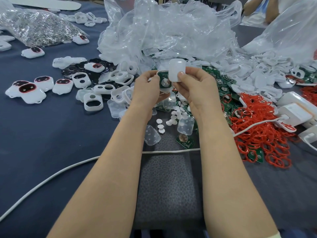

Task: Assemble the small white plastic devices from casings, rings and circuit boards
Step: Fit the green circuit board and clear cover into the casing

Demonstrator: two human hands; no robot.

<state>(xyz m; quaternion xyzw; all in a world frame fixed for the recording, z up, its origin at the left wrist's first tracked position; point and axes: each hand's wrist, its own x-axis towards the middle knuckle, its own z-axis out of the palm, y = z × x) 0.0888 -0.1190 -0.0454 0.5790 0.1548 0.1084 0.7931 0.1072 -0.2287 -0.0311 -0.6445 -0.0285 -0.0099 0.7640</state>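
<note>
1. Nearest, a white cable [51, 176] crossed the dark blue surface [42, 134], cut off at the left edge.
2. Beyond it, the left hand [147, 86] gripped a white casing [166, 90] with a green circuit board [162, 78] seated inside, its left side hidden by fingers.
3. The right hand [193, 88] pinched a rounded white cover [176, 70] just beside the casing; whether they touched was unclear.
4. Red rings [262, 127] lay heaped on the right, finished devices [32, 91] on the left.
5. Crumpled clear bags [171, 28] rose behind.

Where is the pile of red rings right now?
In the head view, the pile of red rings lies on the table right of the person's right hand, between the green circuit boards and the white boxes.
</note>
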